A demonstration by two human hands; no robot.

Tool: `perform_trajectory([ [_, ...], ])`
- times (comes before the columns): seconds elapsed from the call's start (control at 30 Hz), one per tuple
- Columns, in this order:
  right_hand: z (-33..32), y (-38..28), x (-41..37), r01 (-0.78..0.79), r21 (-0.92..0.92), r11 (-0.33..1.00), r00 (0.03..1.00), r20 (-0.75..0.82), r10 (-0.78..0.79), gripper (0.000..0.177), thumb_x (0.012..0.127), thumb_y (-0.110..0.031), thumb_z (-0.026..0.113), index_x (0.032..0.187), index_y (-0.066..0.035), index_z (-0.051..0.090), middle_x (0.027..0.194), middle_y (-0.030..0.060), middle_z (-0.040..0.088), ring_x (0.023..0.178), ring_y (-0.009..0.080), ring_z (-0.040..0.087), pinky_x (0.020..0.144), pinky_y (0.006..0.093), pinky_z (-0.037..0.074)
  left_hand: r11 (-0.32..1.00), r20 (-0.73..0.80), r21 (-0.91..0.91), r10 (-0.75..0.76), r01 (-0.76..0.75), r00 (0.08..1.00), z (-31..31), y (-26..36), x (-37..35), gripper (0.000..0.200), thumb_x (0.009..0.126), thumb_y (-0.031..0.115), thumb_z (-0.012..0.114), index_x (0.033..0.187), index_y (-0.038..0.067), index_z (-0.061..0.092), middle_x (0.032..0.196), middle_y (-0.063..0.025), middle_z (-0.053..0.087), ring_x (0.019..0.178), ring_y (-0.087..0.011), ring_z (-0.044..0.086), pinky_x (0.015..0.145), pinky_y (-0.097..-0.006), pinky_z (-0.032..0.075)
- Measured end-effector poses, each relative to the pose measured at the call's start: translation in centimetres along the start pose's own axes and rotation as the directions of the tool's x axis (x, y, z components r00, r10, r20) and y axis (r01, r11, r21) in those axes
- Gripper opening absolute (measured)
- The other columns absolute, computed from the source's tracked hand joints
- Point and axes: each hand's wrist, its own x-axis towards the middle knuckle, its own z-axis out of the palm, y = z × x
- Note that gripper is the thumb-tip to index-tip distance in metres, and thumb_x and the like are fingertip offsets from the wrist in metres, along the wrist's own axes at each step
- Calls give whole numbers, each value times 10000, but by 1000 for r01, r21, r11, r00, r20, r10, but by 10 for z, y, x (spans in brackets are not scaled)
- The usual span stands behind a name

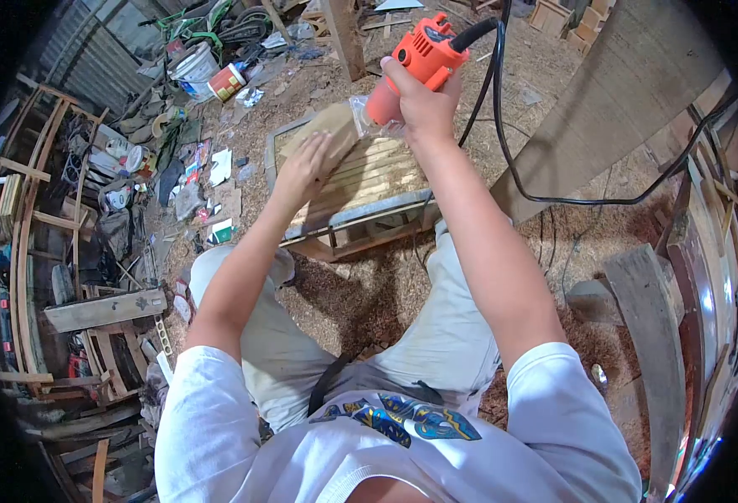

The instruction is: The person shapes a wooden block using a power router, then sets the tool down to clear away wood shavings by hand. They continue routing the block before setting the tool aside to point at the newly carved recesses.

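Observation:
My right hand [427,105] is wrapped around the body of an orange trim router [426,57], which tilts over the far right of a low slatted wooden stand [367,178]. The router's clear plastic base [377,117] is against or very close to the right end of a pale wooden board [323,130]; contact is hard to make out. My left hand [306,168] lies over the near edge of this board with its fingers stretched out, pressing it on the stand. The router's bit is hidden.
A black power cord [503,142] loops from the router to the right, past a wide leaning plank [603,109]. A wooden post [344,38] stands beyond the stand. Buckets [194,71] and scattered litter lie at left. Wood shavings cover the floor [335,314].

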Motion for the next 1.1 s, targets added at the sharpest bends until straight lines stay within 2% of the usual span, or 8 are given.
perform_trajectory([
  [0.4, 3, -6, -5, -22, 11, 1000, 1000, -3, 22, 534, 786, -36, 888, 1207, -68, 561, 1079, 26, 665, 914, 150, 675, 803, 350, 581, 977, 81, -110, -174, 182, 981, -5, -9, -7, 878, 795, 57, 756, 1602, 29, 411, 1553, -204, 533, 1440, -397, 509, 1221, -490, 414],
  [0.6, 4, -2, -7, -41, -9, 999, 999, 14, 42, 565, 780, -36, 893, 1231, -66, 554, 1098, 30, 668, 928, 158, 682, 817, 359, 585, 993, -58, 37, 115, -113, 992, -6, -13, 3, 812, 795, 98, 813, 1545, 29, 508, 1486, -164, 618, 1316, -423, 620, 1095, -487, 535],
  [0.63, 3, -1, -5, -20, -30, 999, 999, 29, 21, 572, 780, -33, 891, 1238, -67, 551, 1103, 33, 668, 934, 159, 683, 816, 360, 586, 966, -134, -151, -231, 210, 964, -15, -5, 15, 751, 808, 108, 814, 1501, -7, 550, 1430, -163, 660, 1266, -387, 657, 1078, -459, 542],
  [0.7, 4, -2, -8, -35, -2, 999, 999, 2, 35, 551, 780, -37, 892, 1220, -67, 561, 1090, 33, 673, 924, 158, 685, 806, 358, 586, 417, -4, -726, -798, 546, 603, -17, -10, 22, 533, 859, 185, 808, 1329, -44, 704, 1144, -143, 785, 991, -265, 757, 917, -371, 584],
  [0.8, 8, -6, -10, -28, 17, 999, 1000, 7, 28, 527, 791, -41, 891, 1204, -81, 566, 1063, 32, 678, 914, 163, 684, 811, 368, 585, -169, 366, -900, -794, 401, 486, -1, -36, -7, 635, 878, 175, 811, 1451, -19, 617, 1226, -142, 732, 1060, -206, 703, 910, -346, 570],
  [1.0, 7, -8, -13, -79, -13, 997, 997, -3, 79, 532, 797, -44, 893, 1214, -91, 566, 1069, 37, 682, 925, 172, 686, 840, 375, 582, -491, 683, -647, -713, 584, 158, 12, -11, -31, 600, 969, 262, 680, 1487, -11, 551, 1203, -128, 681, 1062, -261, 695, 968, -374, 559],
  [1.07, 7, 0, -9, -88, 21, 996, 993, -79, 90, 527, 794, -54, 900, 1211, -84, 580, 1078, 39, 687, 936, 178, 692, 851, 373, 583, -314, 605, -661, -760, 681, 237, 50, -34, -58, 559, 944, 345, 667, 1386, 5, 629, 1167, -174, 676, 1070, -332, 700, 965, -457, 569],
  [1.1, 6, 1, -8, -95, -2, 995, 993, -75, 95, 527, 788, -58, 908, 1209, -81, 592, 1079, 39, 692, 936, 180, 697, 849, 372, 589, 211, 520, -369, -761, 905, 389, 35, -34, -54, 544, 915, 371, 682, 1328, 16, 659, 1160, -204, 689, 1065, -379, 700, 970, -484, 564],
])
